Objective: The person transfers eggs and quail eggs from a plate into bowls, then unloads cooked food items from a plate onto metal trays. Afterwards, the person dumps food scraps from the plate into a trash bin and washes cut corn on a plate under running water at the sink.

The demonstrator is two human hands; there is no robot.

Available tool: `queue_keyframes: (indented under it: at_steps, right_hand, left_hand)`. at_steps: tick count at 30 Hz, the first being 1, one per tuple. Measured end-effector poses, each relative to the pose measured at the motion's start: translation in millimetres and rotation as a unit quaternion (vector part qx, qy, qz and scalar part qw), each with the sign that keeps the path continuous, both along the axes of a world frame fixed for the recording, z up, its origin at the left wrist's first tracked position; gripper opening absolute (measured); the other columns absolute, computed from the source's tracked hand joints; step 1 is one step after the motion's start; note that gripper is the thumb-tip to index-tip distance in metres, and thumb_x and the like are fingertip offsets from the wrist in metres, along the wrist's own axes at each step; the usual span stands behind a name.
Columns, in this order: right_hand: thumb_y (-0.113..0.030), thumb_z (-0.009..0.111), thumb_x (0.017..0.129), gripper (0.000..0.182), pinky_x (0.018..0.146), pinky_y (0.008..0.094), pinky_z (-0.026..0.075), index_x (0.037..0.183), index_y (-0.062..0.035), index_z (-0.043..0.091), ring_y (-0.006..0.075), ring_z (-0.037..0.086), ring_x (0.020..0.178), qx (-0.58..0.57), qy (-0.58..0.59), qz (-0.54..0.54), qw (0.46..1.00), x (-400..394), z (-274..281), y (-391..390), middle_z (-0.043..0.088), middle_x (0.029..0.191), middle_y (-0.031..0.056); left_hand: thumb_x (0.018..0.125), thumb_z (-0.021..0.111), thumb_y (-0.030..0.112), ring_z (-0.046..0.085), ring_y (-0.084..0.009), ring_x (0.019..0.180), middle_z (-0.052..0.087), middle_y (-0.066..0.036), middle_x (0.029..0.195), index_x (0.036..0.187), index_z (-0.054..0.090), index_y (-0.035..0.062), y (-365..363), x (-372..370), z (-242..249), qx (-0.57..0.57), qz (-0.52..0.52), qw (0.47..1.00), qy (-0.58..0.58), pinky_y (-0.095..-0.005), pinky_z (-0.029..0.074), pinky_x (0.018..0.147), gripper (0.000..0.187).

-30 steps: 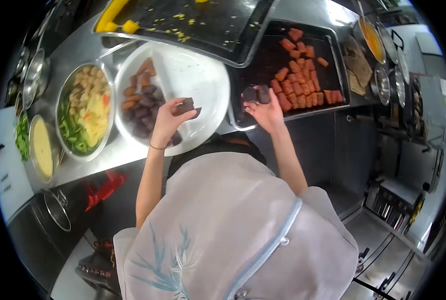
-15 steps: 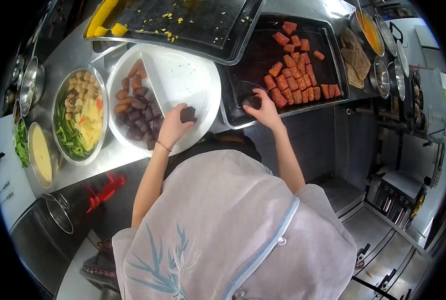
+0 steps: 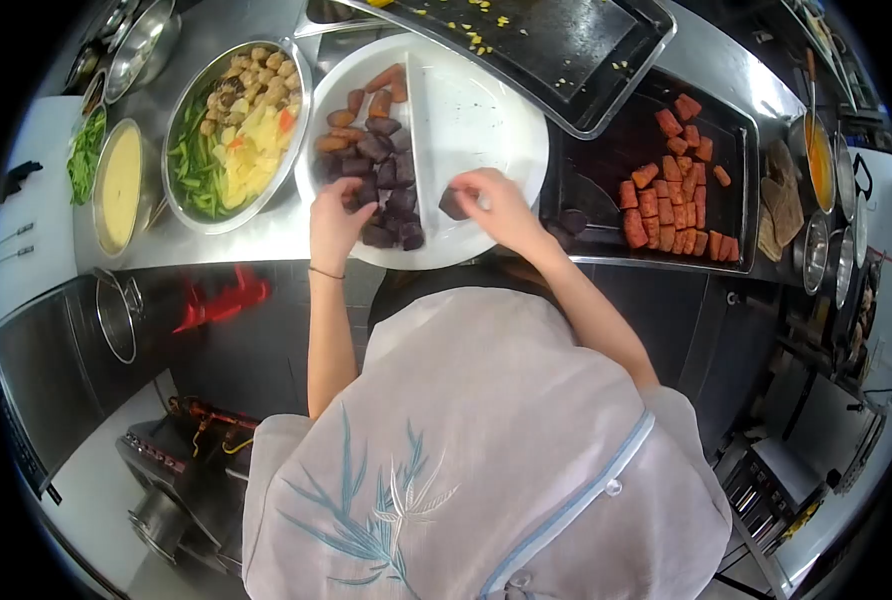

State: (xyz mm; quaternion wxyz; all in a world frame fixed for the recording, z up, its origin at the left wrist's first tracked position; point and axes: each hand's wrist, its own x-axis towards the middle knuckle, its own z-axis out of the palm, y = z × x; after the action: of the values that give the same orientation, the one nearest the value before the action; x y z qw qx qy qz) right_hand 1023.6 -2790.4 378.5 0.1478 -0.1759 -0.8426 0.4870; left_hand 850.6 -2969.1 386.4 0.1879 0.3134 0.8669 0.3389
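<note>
"Two hands, and what is each one doing?"

"The right hand (image 3: 501,205) has a narrow pinch on a dark purple chunk (image 3: 453,204), just right of the raised white divider (image 3: 416,130). Fingertips probably suit so small a piece and spare it a squeeze."

"And the left hand (image 3: 338,225)?"

"Its thumb and fingers curve round the dark edge of the heaped purple and brown chunks (image 3: 375,148). I can't tell whether it grips one."

"Where does that heap lie?"

"On the left part of the round white plate (image 3: 537,165), at the near edge of the steel table (image 3: 266,242). The divider seems to keep the heap to one side, and the near edge puts it within easy reach of both hands."

"What lies to the right?"

"A black rectangular tray (image 3: 591,185), also along the near edge. Reddish-orange chunks (image 3: 666,205) sit towards its right side, while a few dark chunks (image 3: 571,222) lie at its near left corner, beside the plate. Having those close likely shortens the reach."

"And beyond?"

"A second black tray (image 3: 576,60) with yellow scraps, tilted across the plate's far rim, perhaps for want of room."
</note>
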Motion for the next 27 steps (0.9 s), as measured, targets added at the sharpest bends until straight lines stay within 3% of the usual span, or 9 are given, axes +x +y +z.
queue_keyframes:
  at_steps: [1, 3, 5, 8, 12, 17, 20, 24, 27]
  right_hand:
    - [-0.013, 0.063, 0.071, 0.023, 0.076, 0.0365, 0.042, 0.091, -0.0026, 0.059, 0.0272, 0.053, 0.083, 0.065, 0.017, 0.077, 0.995, -15.8, -14.6, -4.6, 0.057, 0.083, 0.0116]
    - [-0.017, 0.064, 0.070, 0.026, 0.076, 0.0367, 0.041, 0.092, -0.0033, 0.059, 0.0277, 0.051, 0.085, 0.103, 0.030, 0.121, 0.987, -40.1, -20.4, -21.6, 0.054, 0.086, 0.0118]
    - [-0.020, 0.066, 0.070, 0.029, 0.077, 0.0369, 0.040, 0.093, -0.0040, 0.059, 0.0281, 0.049, 0.088, 0.142, 0.044, 0.163, 0.975, -54.6, -19.2, -32.3, 0.052, 0.089, 0.0121]
    - [-0.029, 0.066, 0.068, 0.043, 0.079, 0.0374, 0.038, 0.101, -0.0046, 0.056, 0.0293, 0.043, 0.094, 0.281, -0.039, 0.190, 0.940, -61.4, -19.0, -45.3, 0.046, 0.099, 0.0152]
    - [-0.036, 0.065, 0.066, 0.057, 0.082, 0.0389, 0.037, 0.111, -0.0025, 0.052, 0.0315, 0.043, 0.097, 0.283, -0.061, 0.184, 0.939, -46.9, -12.0, -52.0, 0.044, 0.103, 0.0191]
    - [-0.035, 0.065, 0.065, 0.059, 0.087, 0.0398, 0.036, 0.112, -0.0022, 0.051, 0.0332, 0.042, 0.103, 0.319, -0.064, 0.195, 0.925, -45.6, -10.4, -56.1, 0.043, 0.111, 0.0210]
    - [-0.033, 0.066, 0.064, 0.060, 0.087, 0.0394, 0.037, 0.112, -0.0019, 0.049, 0.0338, 0.042, 0.104, 0.332, -0.080, 0.185, 0.922, -46.3, -10.8, -63.8, 0.042, 0.113, 0.0219]
    - [-0.021, 0.067, 0.063, 0.052, 0.084, 0.0379, 0.040, 0.108, -0.0002, 0.051, 0.0354, 0.044, 0.101, 0.307, -0.150, 0.148, 0.928, -58.1, -15.4, -78.9, 0.042, 0.111, 0.0246]
    - [-0.014, 0.066, 0.063, 0.045, 0.080, 0.0374, 0.041, 0.104, 0.0011, 0.053, 0.0361, 0.045, 0.097, 0.326, -0.183, 0.138, 0.917, -64.8, -15.3, -86.9, 0.041, 0.109, 0.0263]
  left_hand:
    - [0.060, 0.075, 0.013, 0.060, -0.0266, 0.078, 0.061, -0.014, 0.088, 0.090, 0.062, 0.0002, -7.7, -3.3, 2.9, -0.035, -0.017, 0.999, -0.023, -0.0334, 0.048, 0.068, 0.036]
    - [0.056, 0.077, 0.017, 0.058, -0.0276, 0.081, 0.061, -0.014, 0.087, 0.086, 0.063, 0.0007, -19.4, -1.4, -7.5, -0.046, -0.077, 0.996, -0.023, -0.0352, 0.047, 0.070, 0.036]
    - [0.055, 0.079, 0.021, 0.057, -0.0280, 0.084, 0.061, -0.013, 0.086, 0.088, 0.063, 0.0014, -21.4, 9.5, -4.0, -0.071, -0.150, 0.982, 0.092, -0.0345, 0.046, 0.073, 0.041]
    - [0.054, 0.079, 0.018, 0.054, -0.0309, 0.088, 0.059, -0.013, 0.091, 0.091, 0.060, 0.0027, -23.7, 20.6, -6.8, -0.055, -0.124, 0.987, 0.084, -0.0367, 0.045, 0.076, 0.045]
    - [0.054, 0.079, 0.018, 0.053, -0.0312, 0.094, 0.057, -0.013, 0.099, 0.095, 0.059, 0.0040, -32.3, 17.5, -15.8, -0.002, -0.105, 0.993, 0.046, -0.0366, 0.044, 0.080, 0.048]
    - [0.056, 0.077, 0.025, 0.045, -0.0294, 0.109, 0.046, -0.012, 0.121, 0.103, 0.058, 0.0077, -25.8, 1.7, 1.2, 0.013, -0.138, 0.978, 0.154, -0.0384, 0.038, 0.088, 0.054]
    - [0.061, 0.069, 0.046, 0.036, -0.0275, 0.120, 0.036, -0.011, 0.133, 0.118, 0.050, 0.0111, -12.6, -17.4, -2.4, -0.018, -0.230, 0.946, 0.228, -0.0419, 0.030, 0.095, 0.069]
    - [0.061, 0.066, 0.052, 0.029, -0.0303, 0.126, 0.028, -0.015, 0.138, 0.131, 0.034, 0.0093, 0.3, -34.5, -11.1, -0.065, -0.309, 0.927, 0.204, -0.0436, 0.026, 0.097, 0.087]
    - [0.057, 0.068, 0.053, 0.027, -0.0307, 0.127, 0.024, -0.015, 0.140, 0.131, 0.034, 0.0094, -4.1, -35.9, -10.6, -0.087, -0.318, 0.924, 0.193, -0.0462, 0.025, 0.097, 0.093]
